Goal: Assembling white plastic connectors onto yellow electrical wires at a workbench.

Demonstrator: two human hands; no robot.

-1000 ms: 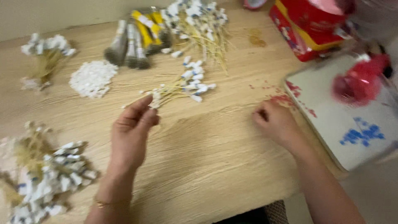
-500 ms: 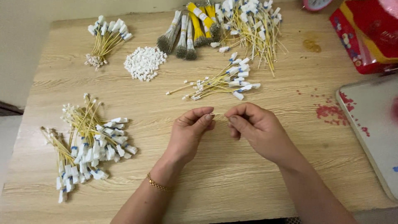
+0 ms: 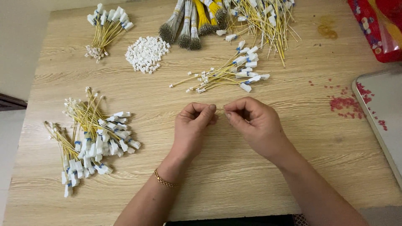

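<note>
- Wooden table (image 3: 259,175): finished yellow wire bundles (image 3: 90,134) at left of frame.
- Loose wire pile (image 3: 228,75), upper centre.
- Left hand (image 3: 190,127) and right hand (image 3: 255,123), centre: fingertips pinched together, apparently on one thin wire, too small to confirm.
- White connector heap (image 3: 146,52), upper left; seating one likely demands precise alignment.

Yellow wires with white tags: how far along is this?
Done, apparently: two heaps of yellow wires with white tags and plugs at the left. In hand: left hand and right hand pinch something tiny between them. Left: a small wire bunch and loose white plastic plugs.
</note>
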